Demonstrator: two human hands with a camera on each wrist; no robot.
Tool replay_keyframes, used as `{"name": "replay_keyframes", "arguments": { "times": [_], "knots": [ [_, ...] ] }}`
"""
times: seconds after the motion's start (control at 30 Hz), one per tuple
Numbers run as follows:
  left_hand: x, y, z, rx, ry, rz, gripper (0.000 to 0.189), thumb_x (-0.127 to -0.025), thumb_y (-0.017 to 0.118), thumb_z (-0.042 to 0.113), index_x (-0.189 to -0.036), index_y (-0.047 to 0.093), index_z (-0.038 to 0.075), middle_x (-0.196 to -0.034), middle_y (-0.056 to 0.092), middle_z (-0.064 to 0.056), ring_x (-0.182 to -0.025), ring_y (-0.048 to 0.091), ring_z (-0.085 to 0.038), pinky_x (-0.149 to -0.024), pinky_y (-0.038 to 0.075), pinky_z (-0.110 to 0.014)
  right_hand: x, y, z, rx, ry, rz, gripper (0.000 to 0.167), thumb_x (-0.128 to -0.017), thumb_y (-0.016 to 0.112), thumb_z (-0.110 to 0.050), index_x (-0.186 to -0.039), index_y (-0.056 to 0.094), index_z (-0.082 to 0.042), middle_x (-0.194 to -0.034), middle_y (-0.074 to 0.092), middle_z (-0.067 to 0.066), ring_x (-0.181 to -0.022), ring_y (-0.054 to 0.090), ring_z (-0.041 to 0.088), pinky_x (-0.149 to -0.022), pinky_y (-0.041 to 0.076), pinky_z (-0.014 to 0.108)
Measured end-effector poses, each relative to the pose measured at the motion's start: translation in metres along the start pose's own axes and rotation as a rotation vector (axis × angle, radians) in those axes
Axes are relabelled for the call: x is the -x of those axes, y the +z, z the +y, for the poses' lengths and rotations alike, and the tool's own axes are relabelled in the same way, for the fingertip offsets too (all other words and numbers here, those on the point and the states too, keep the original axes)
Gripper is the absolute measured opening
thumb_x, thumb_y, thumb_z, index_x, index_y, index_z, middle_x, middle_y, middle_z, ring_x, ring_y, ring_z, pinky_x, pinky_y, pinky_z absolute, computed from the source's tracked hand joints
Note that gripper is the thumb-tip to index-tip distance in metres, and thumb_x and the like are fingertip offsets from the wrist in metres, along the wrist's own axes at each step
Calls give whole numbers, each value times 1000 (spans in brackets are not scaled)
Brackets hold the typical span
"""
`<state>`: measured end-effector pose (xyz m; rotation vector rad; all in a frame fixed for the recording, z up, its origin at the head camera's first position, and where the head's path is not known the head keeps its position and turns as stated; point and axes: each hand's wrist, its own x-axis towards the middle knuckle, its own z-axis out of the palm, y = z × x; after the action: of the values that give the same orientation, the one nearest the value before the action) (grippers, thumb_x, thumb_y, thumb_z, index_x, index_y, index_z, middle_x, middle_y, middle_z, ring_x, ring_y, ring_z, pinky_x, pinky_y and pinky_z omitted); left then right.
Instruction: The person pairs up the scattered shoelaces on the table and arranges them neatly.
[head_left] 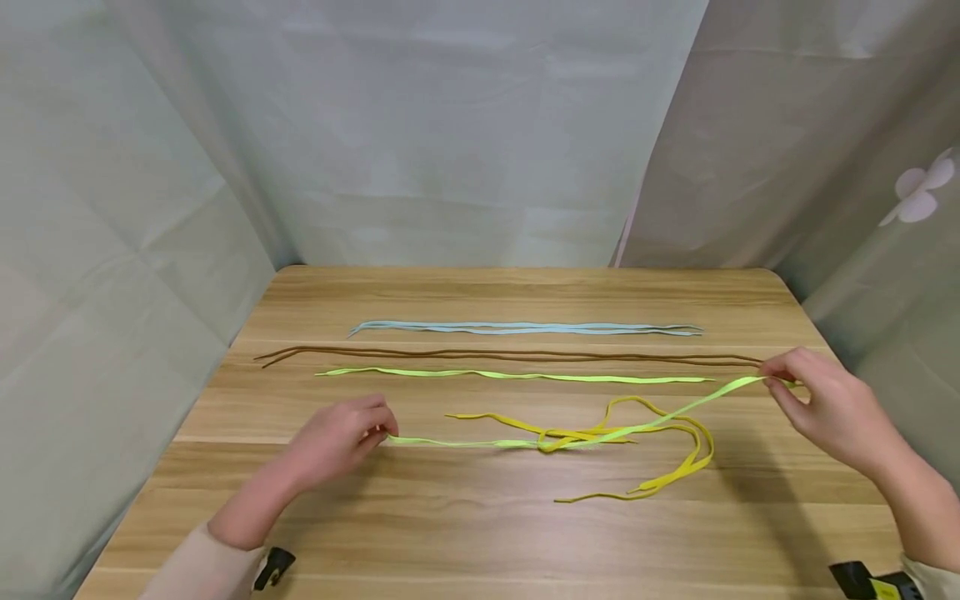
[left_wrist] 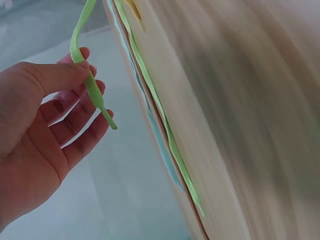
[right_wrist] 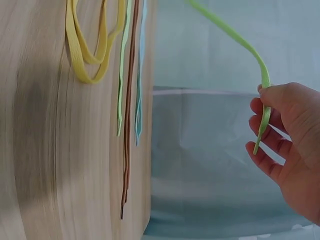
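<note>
A light green shoelace [head_left: 465,443] stretches between the two hands, sagging in the middle across a loose tangle of yellow shoelaces [head_left: 693,462]. Its left end is pinched between thumb and fingers of my left hand [head_left: 341,437]; in the left wrist view the green tip [left_wrist: 107,117] pokes out below the fingers. My right hand [head_left: 832,404], held higher, pinches the other end, and that tip [right_wrist: 262,130] hangs past the fingers in the right wrist view. A second green shoelace [head_left: 525,376] lies straight on the table behind the held one.
Farther back, a pair of brown shoelaces [head_left: 480,356] and a bundle of light blue shoelaces [head_left: 525,327] lie stretched out, roughly parallel. Everything rests on a wooden table [head_left: 450,533]. Pale cloth curtains [head_left: 450,150] surround its back and sides.
</note>
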<state>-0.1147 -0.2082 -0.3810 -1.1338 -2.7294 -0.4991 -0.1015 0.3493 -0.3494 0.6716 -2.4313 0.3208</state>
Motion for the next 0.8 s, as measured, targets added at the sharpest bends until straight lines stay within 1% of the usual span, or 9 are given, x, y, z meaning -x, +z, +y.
{"name": "replay_keyframes", "arguments": {
  "times": [0.13,0.23,0.3,0.37,0.43,0.5,0.53,0.67,0.8],
  "knots": [
    [9,-2,-7,-8,-42,-16,21,-73,71,-3,-79,65,17,-79,60,8,-70,58,-4,-60,49,-23,5,-2,5,-5,40,-17,61,-89,26,-58,-86,62,-8,-77,60,-2,-74,47,-4,-60,38,13],
    [15,-2,-13,-19,-90,-48,21,-73,71,-3,-78,65,16,-78,59,8,-69,56,-3,-60,48,-22,8,-3,6,-6,48,-21,34,-94,48,-37,-87,62,-7,-79,60,0,-77,46,-7,-62,38,13],
    [19,0,-18,-23,-131,-72,20,-73,70,-3,-79,65,16,-78,60,9,-68,55,-3,-60,48,-22,9,-2,7,-10,54,-22,7,-86,63,-13,-87,62,-7,-81,60,1,-80,45,-10,-64,38,13],
    [22,2,-24,-15,-169,-86,20,-74,69,-3,-79,66,16,-78,61,9,-68,55,-3,-61,48,-22,10,-1,6,-13,63,-26,21,-71,69,7,-86,62,-7,-82,60,1,-83,43,-14,-66,38,12],
    [25,3,-29,-1,-198,-96,20,-75,68,-4,-80,66,16,-78,62,8,-68,54,-3,-61,48,-23,10,0,6,-19,65,-33,27,-67,70,10,-86,62,-8,-83,60,0,-84,42,-14,-65,38,12],
    [26,5,-34,11,-218,-101,20,-75,68,-4,-79,66,15,-77,62,7,-68,54,-3,-61,47,-23,10,1,6,-31,51,-34,8,-80,68,-6,-85,62,-10,-82,59,-1,-83,43,-12,-64,38,13],
    [27,6,-35,18,-227,-103,20,-75,68,-4,-79,65,15,-77,62,7,-68,53,-3,-61,47,-23,10,1,5,-35,39,-32,8,-87,63,-17,-84,62,-10,-81,59,-2,-82,44,-10,-63,38,14],
    [29,10,-41,26,-252,-133,19,-74,69,-2,-77,64,16,-74,60,8,-66,52,-2,-59,46,-23,5,3,2,-55,-11,-18,54,-92,32,-54,-82,63,-10,-79,59,-4,-77,47,-4,-62,38,17],
    [29,15,-45,0,-240,-172,18,-75,69,0,-75,62,16,-70,55,11,-63,47,-2,-57,42,-22,0,5,-4,-56,-52,-11,54,-93,32,-53,-81,62,-11,-78,59,-8,-76,48,-3,-64,38,17]
  ]
}}
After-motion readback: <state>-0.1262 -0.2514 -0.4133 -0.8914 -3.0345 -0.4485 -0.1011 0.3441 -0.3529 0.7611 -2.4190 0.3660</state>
